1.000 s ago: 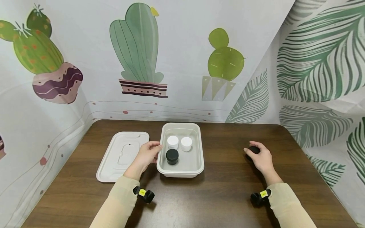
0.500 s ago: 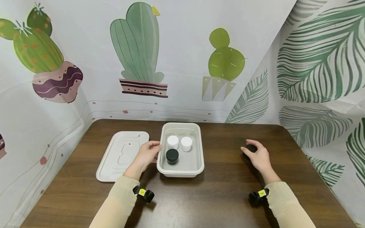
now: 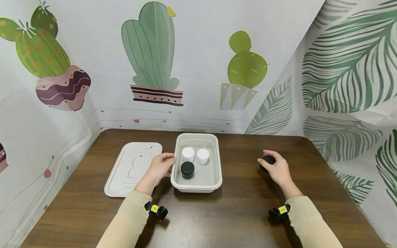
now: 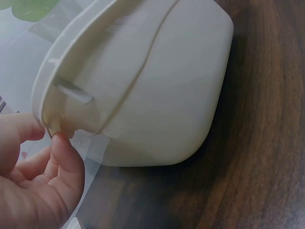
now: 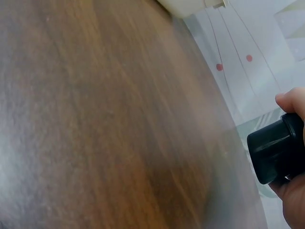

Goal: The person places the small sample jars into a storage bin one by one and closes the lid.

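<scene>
My left hand point(image 3: 159, 170) pinches the left rim of a white plastic storage box point(image 3: 196, 189); the left wrist view shows thumb and fingertips at the edge of the box point(image 4: 162, 86). Inside stand two small white-topped jars point(image 3: 187, 153) and a black-lidded jar point(image 3: 187, 168) in front of the left one. To the right, my right hand point(image 3: 280, 171) grips another small black jar point(image 3: 269, 159) between thumb and fingers. In the right wrist view this jar point(image 5: 270, 148) is held off the table, its far end partly hidden by the hand.
A flat white lid point(image 3: 121, 182) lies on the brown wooden table point(image 3: 242, 213) left of the box. Behind the table hangs a white cloth point(image 3: 201, 69) printed with cacti and leaves. Each wrist wears a black camera point(image 3: 161, 213) on a strap.
My right hand has moved a little left, carrying the black jar toward the box. The left hand keeps its pinch on the rim, and the box stays put.
</scene>
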`<control>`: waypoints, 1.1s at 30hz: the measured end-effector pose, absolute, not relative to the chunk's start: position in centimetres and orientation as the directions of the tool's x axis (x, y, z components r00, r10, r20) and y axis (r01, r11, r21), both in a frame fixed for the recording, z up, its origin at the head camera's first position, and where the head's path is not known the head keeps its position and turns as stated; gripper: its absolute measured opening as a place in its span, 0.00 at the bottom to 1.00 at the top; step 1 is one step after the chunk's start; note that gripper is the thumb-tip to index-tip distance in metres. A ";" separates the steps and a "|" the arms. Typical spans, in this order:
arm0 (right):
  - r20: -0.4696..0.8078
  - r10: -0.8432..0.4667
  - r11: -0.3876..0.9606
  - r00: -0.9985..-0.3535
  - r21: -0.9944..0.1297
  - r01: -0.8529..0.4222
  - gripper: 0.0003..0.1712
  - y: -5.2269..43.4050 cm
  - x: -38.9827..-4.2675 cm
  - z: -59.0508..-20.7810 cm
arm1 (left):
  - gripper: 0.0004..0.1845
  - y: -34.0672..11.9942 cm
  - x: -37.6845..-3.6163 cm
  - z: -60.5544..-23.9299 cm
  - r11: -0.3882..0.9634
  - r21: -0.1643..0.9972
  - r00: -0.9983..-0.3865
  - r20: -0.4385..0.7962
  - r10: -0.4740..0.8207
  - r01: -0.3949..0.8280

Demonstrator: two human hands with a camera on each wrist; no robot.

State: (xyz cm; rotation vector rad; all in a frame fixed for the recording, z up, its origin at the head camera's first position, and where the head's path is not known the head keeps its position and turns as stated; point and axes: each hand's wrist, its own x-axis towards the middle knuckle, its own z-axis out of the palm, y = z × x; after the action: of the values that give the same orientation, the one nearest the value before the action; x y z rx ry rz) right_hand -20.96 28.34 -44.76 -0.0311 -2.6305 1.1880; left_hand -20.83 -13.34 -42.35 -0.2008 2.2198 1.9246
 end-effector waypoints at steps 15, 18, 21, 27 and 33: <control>0.216 0.092 0.655 -0.972 -0.749 -0.104 0.27 27.1 -20.9 -44.0 | 0.20 -12.7 -19.0 -39.3 0.146 0.961 -0.970 -0.241 0.042 -0.233; 0.227 0.087 0.654 -0.970 -0.748 -0.117 0.26 27.0 -20.9 -43.9 | 0.19 -12.7 -19.0 -39.3 0.147 0.961 -0.970 -0.241 0.042 -0.233; 0.243 0.078 0.652 -0.967 -0.746 -0.135 0.26 26.7 -20.8 -43.7 | 0.19 -12.7 -19.0 -39.3 0.145 0.962 -0.970 -0.239 0.041 -0.231; 0.269 0.078 0.637 -0.960 -0.754 -0.160 0.25 26.3 -20.8 -43.6 | 0.19 -12.7 -19.0 -39.3 0.134 0.964 -0.970 -0.239 0.046 -0.231; 0.252 0.052 0.645 -0.966 -0.747 -0.160 0.26 26.0 -20.7 -43.6 | 0.20 -12.7 -19.0 -39.3 0.137 0.963 -0.970 -0.241 0.044 -0.233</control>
State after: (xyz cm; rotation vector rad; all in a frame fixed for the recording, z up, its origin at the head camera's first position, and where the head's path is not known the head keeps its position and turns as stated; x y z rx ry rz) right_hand -20.67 26.04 -43.57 0.0877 -2.6149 1.2238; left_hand -19.04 -12.69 -39.32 -0.1862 2.1992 1.9263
